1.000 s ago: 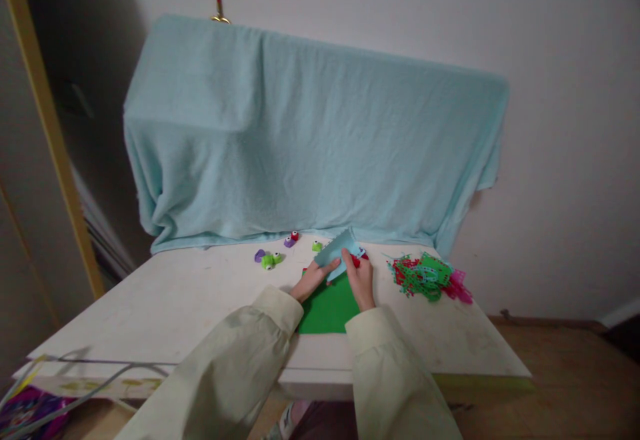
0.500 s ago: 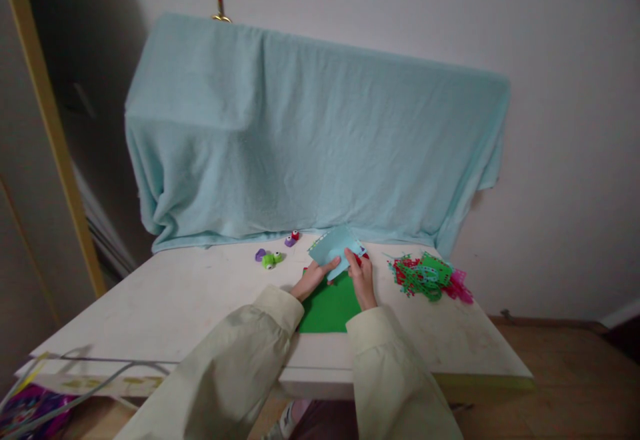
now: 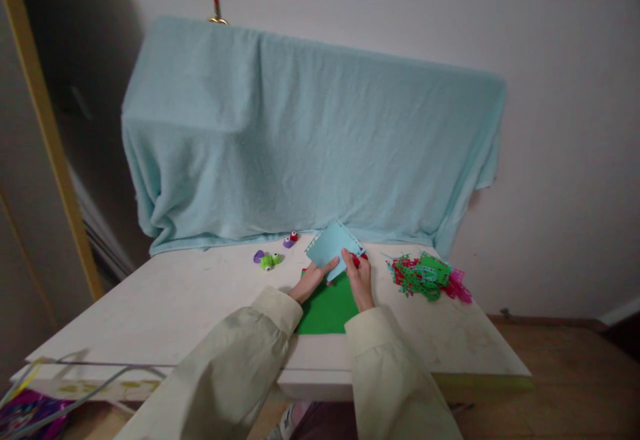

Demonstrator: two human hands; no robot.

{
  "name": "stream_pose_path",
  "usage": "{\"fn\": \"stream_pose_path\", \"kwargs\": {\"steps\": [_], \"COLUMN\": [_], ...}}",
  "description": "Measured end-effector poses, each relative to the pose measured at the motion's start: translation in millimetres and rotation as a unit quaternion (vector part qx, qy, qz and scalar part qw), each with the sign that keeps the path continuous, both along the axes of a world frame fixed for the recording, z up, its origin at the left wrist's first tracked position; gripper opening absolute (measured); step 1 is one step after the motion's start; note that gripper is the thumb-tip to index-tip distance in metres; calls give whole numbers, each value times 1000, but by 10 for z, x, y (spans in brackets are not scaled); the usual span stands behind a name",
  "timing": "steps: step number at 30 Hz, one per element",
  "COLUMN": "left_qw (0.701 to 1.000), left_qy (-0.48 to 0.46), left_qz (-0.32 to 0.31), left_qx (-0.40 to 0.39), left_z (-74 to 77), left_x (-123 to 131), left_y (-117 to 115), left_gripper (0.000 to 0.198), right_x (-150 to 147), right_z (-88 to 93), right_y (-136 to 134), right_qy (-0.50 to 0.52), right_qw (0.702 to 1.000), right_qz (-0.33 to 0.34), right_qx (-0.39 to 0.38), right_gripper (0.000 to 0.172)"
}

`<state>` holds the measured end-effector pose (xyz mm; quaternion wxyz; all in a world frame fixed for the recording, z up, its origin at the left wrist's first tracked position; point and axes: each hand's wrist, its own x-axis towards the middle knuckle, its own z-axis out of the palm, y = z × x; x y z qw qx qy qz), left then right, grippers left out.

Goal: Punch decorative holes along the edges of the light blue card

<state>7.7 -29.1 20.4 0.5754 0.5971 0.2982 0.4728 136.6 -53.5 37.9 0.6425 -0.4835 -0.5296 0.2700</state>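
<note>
While both hands are working above the middle of the bench (image 3: 165,307), the left hand (image 3: 311,281) is pinching the lower edge of a light-blue paper sheet (image 3: 330,247), which it is holding tilted just off the surface, its edges showing a punched border. Right hand (image 3: 360,283): closing on a small red tool (image 3: 356,261) at the sheet's right edge, forefinger lying on the paper; most of the tool is hidden. Green sheet (image 3: 327,308): lying flat beneath both hands, reaching the near edge. Three small punches (image 3: 270,261), purple and green: sitting left of the hands, apart from them. Heap of red, green and pink paper scraps (image 3: 427,277): lying well to the right. Pale blue cloth (image 3: 310,133): hanging behind, draping something along the back.
</note>
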Motion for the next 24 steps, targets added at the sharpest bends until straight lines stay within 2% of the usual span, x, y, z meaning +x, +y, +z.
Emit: {"fn": "stream_pose_path", "kwargs": {"steps": [10,24], "left_qw": [998,999], "left_qy": [6,-1], "left_qz": [60,41], "left_qx": [35,14], "left_z": [52,75], "left_x": [13,12], "left_y": [-37,-59], "left_gripper": [41,39], "right_x": [-16,-36], "right_z": [20,126], "right_y": [-25,-68], "right_qy": [-5,10], "right_qw": [1000,1000], "right_qz": [19,-22], "right_qx": [-13,-1], "right_gripper": [39,41]}}
